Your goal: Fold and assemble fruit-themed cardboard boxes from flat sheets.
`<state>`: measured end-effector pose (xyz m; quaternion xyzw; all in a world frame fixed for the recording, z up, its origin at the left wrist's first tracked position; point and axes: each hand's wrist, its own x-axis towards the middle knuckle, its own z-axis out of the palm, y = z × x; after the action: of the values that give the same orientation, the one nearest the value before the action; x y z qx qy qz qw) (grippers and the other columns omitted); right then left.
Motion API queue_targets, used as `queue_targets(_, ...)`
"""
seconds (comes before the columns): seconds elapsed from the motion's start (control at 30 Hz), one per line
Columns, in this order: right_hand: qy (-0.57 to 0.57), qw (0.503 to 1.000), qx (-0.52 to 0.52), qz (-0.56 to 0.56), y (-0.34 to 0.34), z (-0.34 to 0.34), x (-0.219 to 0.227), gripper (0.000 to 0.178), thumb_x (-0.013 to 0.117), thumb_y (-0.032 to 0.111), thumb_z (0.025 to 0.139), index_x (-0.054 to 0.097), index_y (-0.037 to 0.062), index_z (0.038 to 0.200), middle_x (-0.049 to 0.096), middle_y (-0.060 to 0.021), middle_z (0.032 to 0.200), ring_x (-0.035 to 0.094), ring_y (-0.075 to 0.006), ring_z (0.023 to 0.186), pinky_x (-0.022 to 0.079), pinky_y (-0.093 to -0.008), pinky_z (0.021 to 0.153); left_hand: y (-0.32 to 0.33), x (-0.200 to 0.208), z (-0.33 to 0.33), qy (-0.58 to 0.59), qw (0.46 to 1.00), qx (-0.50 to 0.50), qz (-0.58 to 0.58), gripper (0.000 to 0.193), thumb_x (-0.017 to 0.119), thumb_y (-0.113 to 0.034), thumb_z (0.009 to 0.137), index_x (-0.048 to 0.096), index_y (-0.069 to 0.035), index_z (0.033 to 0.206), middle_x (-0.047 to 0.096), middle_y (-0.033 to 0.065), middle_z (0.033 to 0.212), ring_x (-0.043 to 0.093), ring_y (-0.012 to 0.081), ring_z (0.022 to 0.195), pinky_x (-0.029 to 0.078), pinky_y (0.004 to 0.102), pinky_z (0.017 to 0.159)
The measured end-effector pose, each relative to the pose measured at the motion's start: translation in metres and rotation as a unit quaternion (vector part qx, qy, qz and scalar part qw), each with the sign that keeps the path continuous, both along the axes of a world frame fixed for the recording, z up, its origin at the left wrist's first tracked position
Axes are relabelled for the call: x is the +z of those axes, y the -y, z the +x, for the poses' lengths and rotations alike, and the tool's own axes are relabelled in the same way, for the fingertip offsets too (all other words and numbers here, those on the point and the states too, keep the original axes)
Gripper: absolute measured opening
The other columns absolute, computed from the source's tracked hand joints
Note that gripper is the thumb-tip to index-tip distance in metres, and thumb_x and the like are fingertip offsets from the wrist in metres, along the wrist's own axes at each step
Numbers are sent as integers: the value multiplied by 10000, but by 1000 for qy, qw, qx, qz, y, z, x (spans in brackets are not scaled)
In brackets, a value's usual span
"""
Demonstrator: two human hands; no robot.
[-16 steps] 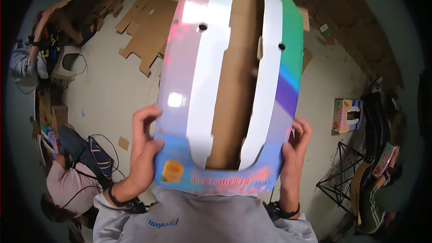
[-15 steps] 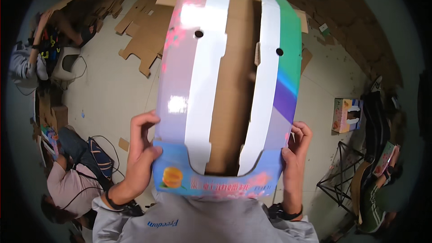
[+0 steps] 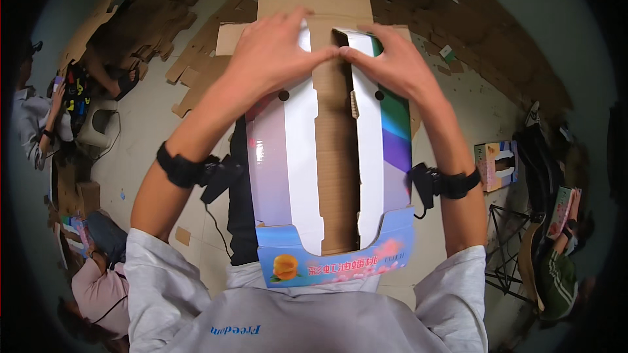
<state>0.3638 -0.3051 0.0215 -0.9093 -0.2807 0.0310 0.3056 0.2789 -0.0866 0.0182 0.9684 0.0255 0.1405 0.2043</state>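
- As left hand [image 3: 271, 52] and right hand [image 3: 399, 65] splay wide over the box [image 3: 304, 170], far-end flap work seems underway!
- Beyond fingertips, brown cardboard [image 3: 317, 3]; next likely calls for even pressure.

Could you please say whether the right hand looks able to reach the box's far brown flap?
Probably yes: the right hand is close to the brown flap, with nothing visible in between.

Colourful cardboard box [image 3: 269, 183], brown far flap [image 3: 314, 1] unfolded.
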Motion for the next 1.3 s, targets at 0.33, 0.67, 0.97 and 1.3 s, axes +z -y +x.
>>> queue_targets(0.33, 39, 995, -63, 67, 28, -56, -14, 518, 795, 459, 832, 710, -45, 917, 673, -190, 858, 636, -353, 876, 513, -466, 811, 19, 2, -24, 22, 997, -27, -66, 322, 702, -312, 822, 765, -13, 924, 722, 177, 847, 674, 337, 807, 520, 434, 743)
queue_targets(0.67, 50, 984, -94, 146, 36, -52, -31, 341, 721, 311, 958, 723, -27, 1005, 660, -169, 978, 625, -334, 842, 518, -441, 808, 5, -1, -36, -50, 995, -20, -89, 230, 643, -229, 950, 743, -23, 930, 700, 108, 827, 640, 240, 843, 489, 378, 741)
queue_targets(0.97, -131, 859, -398, 294, 124, 26, -130, 365, 566, 184, 1066, 598, 11, 1385, 596, -175, 1387, 613, -292, 1216, 501, -387, 1026, -133, -115, -33, 87, 916, 219, -324, 315, 599, -264, 1084, 666, -64, 1319, 696, 65, 1254, 649, 185, 1153, 497, 344, 1003)
queue_targets(1.3, -555, 636, 14, 536, 71, 45, -67, 251, 578, 141, 1083, 608, -9, 1281, 651, -65, 1158, 634, -127, 909, 569, -282, 839, -91, -61, -11, -131, 563, -53, -814, 461, 624, -160, 1083, 504, -43, 1512, 718, 21, 1180, 694, 101, 953, 586, 277, 855)
